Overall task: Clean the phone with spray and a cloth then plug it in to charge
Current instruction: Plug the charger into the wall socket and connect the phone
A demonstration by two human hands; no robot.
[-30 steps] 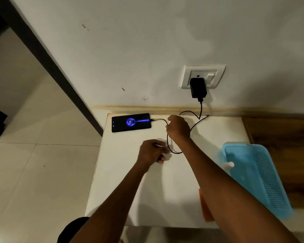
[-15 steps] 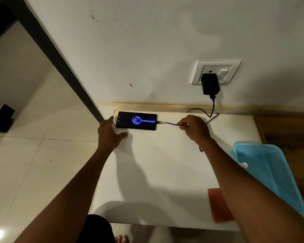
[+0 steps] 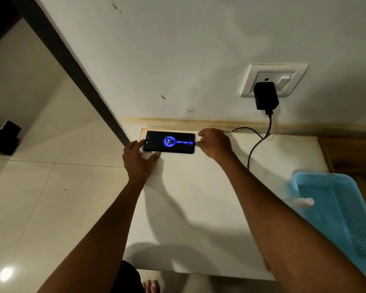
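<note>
A black phone [image 3: 169, 142] is laid flat, screen up, at the far left corner of a white tabletop [image 3: 199, 208], close to the wall. A blue charging animation is shown on its screen. Its left end is held in the grip of the left hand [image 3: 138, 158], thumb at the near edge and a finger at the far corner. The plug end of a black cable [image 3: 256, 149] is pinched by the right hand [image 3: 215, 142] at the phone's right end. The phone is judged rigid, smooth, slippery and breakable; it is best held by its long edges. The cable is led to a black charger [image 3: 265, 98] in a wall socket [image 3: 273, 79]. A blue basket [image 3: 342, 210] is seen at right, pale floor tiles [image 3: 40, 187] at left.
</note>
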